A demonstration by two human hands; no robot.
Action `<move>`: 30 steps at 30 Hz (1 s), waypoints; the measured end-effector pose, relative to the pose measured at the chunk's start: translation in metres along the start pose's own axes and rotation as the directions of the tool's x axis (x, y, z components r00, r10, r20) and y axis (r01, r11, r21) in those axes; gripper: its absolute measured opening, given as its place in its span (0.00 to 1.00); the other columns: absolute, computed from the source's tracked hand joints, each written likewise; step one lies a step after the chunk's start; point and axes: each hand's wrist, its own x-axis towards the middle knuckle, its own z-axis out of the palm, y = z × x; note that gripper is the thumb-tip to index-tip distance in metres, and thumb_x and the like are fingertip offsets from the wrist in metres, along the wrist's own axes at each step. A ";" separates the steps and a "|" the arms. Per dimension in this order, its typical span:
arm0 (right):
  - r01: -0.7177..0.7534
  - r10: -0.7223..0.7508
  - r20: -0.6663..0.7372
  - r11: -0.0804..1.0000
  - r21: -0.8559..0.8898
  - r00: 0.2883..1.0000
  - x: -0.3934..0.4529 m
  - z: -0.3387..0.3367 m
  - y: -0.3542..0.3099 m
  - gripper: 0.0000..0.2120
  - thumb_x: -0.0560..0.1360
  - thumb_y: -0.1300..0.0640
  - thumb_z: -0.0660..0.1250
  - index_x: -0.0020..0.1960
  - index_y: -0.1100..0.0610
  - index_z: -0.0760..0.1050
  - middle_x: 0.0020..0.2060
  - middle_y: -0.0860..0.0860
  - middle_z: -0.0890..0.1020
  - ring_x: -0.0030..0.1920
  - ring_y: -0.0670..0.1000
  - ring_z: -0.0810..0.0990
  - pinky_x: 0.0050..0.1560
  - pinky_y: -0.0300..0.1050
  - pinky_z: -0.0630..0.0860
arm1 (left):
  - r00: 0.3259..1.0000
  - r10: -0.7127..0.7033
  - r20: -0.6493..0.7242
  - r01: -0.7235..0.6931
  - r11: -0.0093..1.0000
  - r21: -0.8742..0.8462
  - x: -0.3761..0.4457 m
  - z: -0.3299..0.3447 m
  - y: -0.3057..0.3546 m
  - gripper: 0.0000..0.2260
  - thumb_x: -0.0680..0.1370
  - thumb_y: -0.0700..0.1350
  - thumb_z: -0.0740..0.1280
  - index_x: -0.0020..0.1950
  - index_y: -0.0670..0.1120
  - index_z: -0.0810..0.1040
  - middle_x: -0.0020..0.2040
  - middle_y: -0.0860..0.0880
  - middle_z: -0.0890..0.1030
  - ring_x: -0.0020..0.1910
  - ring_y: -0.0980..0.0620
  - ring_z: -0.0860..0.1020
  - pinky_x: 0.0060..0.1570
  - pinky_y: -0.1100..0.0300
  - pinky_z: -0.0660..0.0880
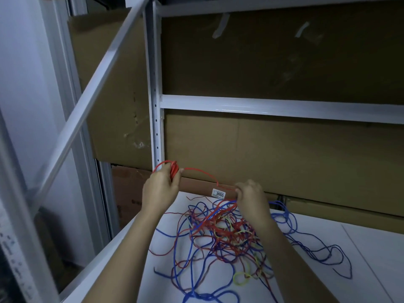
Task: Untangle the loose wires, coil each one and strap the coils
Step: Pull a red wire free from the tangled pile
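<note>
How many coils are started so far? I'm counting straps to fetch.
1: a red coil gripped in the left hand above the shelf. Others may be hidden in the tangled pile, but none shows.

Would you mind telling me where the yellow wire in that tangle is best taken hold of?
Probably at the yellow wire's open loop on the pile's near edge, pinched from above on the near side. There it lies on the white shelf, mostly clear of the red and blue strands; further in it is woven under them.
</note>
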 end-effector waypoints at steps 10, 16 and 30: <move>0.071 -0.093 0.014 0.847 0.527 0.996 -0.022 0.004 -0.044 0.07 0.76 0.52 0.67 0.48 0.55 0.80 0.44 0.45 0.75 0.43 0.36 0.73 0.41 0.27 0.65 | 0.995 0.062 -0.076 -0.066 0.996 -0.055 0.002 0.014 0.016 0.13 0.79 0.47 0.65 0.38 0.46 0.65 0.27 0.54 0.65 0.29 0.42 0.71 0.26 0.57 0.55; -0.162 0.110 0.119 0.673 0.722 0.987 -0.004 -0.009 -0.037 0.11 0.80 0.55 0.61 0.42 0.55 0.78 0.42 0.53 0.83 0.45 0.49 0.80 0.46 0.32 0.71 | 0.989 0.073 -0.131 -0.093 0.983 -0.160 0.007 0.009 0.023 0.14 0.80 0.48 0.65 0.37 0.48 0.65 0.26 0.53 0.65 0.26 0.54 0.66 0.29 0.56 0.60; -0.393 -0.256 0.335 -0.224 0.892 0.907 0.072 -0.109 -0.065 0.09 0.81 0.58 0.54 0.43 0.55 0.68 0.22 0.46 0.62 0.18 0.39 0.54 0.16 0.28 0.55 | 0.997 0.069 0.022 -0.062 0.970 -0.234 0.024 0.018 0.035 0.17 0.80 0.52 0.62 0.35 0.48 0.62 0.27 0.52 0.65 0.25 0.54 0.65 0.27 0.60 0.59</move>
